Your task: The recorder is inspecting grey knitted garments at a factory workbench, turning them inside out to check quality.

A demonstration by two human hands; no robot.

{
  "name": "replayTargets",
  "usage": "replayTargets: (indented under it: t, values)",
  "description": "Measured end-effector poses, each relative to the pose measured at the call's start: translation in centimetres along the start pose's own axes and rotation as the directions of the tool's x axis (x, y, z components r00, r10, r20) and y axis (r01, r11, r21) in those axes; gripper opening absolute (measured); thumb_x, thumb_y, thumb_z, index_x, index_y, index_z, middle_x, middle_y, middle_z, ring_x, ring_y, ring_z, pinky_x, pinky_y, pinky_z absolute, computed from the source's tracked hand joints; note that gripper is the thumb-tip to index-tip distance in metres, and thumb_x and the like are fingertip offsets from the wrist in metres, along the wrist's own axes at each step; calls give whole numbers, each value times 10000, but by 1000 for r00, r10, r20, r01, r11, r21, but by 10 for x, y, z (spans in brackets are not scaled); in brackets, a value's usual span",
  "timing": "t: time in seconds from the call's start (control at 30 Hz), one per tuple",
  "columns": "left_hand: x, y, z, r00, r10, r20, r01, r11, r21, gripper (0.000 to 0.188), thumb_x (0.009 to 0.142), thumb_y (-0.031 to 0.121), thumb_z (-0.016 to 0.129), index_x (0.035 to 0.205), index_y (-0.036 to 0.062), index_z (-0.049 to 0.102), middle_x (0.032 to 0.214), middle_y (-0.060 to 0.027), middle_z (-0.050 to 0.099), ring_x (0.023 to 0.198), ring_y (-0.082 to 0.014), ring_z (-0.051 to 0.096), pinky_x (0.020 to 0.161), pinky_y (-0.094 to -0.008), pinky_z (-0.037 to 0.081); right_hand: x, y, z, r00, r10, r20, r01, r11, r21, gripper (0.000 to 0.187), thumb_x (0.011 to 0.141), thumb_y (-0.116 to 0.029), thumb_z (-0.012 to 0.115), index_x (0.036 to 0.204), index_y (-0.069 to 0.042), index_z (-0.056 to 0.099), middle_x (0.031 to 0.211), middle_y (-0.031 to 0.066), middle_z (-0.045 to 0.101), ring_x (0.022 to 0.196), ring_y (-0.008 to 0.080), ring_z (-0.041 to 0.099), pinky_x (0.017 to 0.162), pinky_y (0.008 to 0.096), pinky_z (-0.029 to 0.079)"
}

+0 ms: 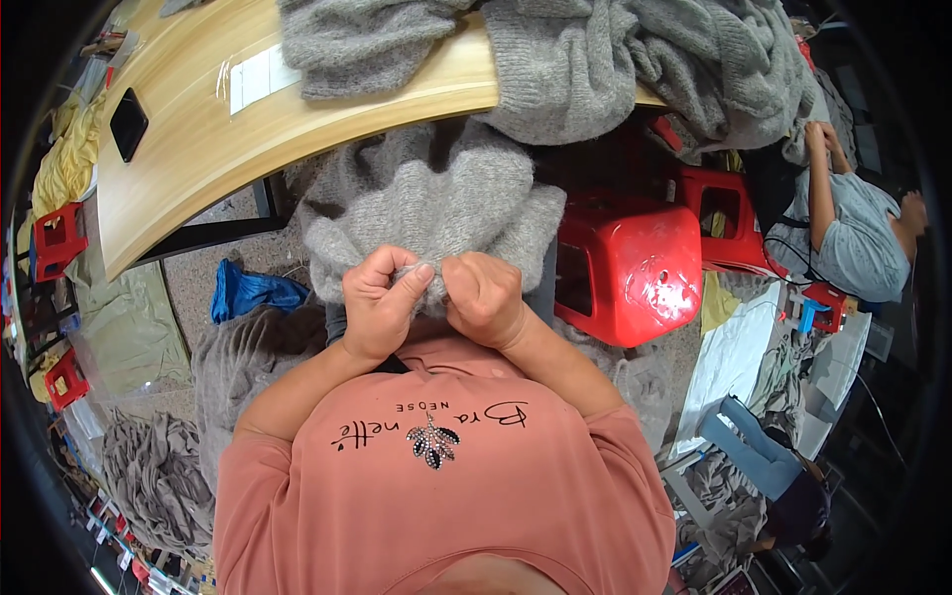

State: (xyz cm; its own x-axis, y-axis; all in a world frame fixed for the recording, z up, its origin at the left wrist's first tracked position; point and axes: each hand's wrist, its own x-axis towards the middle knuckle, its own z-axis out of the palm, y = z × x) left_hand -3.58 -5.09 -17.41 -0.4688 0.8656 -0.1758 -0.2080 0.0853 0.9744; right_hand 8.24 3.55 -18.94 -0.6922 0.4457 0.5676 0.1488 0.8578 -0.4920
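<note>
Hands meet at the middle of the view, both closed in a pinch on the same grey knitted sweater (426,198): the left hand (382,302) grips a fold of its hem between thumb and curled fingers, and the right hand (486,297) is fisted on the knit just beside it, the two nearly touching. The sweater lies on the person's lap and spreads upward toward the edge of a pale wooden table (188,149), whose curved front passes just above it. On the table rest more grey knitwear (635,59), a small black rectangular device (129,124) and a few white paper slips (258,77). Just right of the lap stands a red plastic stool (630,268), with a second red stool (719,213) behind it. On the grey floor to the left lie a blue bag (248,290) and, farther down, heaps of grey garments (159,476); clear plastic sheeting (119,327) lies beside them. Small red stools (58,238) stand at the far left near yellow cloth (64,164). At the right a seated person in a grey top (853,248) works by the table's end, and another person in blue trousers (764,461) sits lower right among white fabric (734,362).
</note>
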Motion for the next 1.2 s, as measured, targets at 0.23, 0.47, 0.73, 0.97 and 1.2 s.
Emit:
replayTargets:
  t: [0.23, 0.47, 0.73, 0.97, 1.2]
  values:
    - [3, -13, 6, 996, -9, -91, 4, 998, -62, 82, 809, 40, 591, 753, 16, 535, 658, 46, 497, 583, -7, 389, 495, -169, 312, -2, 7, 10, 999, -51, -13, 47, 973, -225, 110, 629, -40, 515, 735, -24, 487, 562, 34, 410, 461, 174, 460, 402, 291, 376]
    - [11, -19, -5, 994, -95, 46, 99, 991, -91, 113, 759, 23, 629, 830, 9, 541, 750, 19, 548, 678, -38, 474, 584, -188, 398, -11, 12, 16, 988, 152, 23, -154, 982, 107, 175, 617, 20, 521, 788, -5, 498, 602, 108, 455, 502, 276, 497, 434, 359, 388]
    - [11, -6, -17, 989, 75, 129, -119, 921, 372, 165, 686, -6, 656, 840, 17, 599, 712, -47, 606, 638, -110, 568, 580, -236, 459, -8, 13, 5, 950, 206, 236, -267, 927, 263, 137, 671, -23, 561, 789, -29, 490, 706, 124, 544, 611, 322, 554, 493, 384, 433]
    - [12, -4, -14, 868, 372, 330, -497, 674, 547, 177, 682, -55, 595, 849, 1, 595, 743, -136, 605, 650, -269, 602, 581, -305, 481, -11, 13, 0, 917, 280, 284, -375, 849, 373, 111, 670, -24, 564, 758, -15, 497, 717, 141, 543, 628, 351, 543, 513, 405, 424]
    - [10, -6, -16, 887, 314, 340, -455, 725, 517, 147, 682, -54, 591, 819, -1, 601, 702, -123, 590, 616, -240, 590, 545, -299, 462, -19, 14, 3, 809, 353, 469, -572, 658, 491, 113, 668, 2, 577, 779, 17, 558, 725, 149, 554, 630, 291, 562, 547, 342, 434]
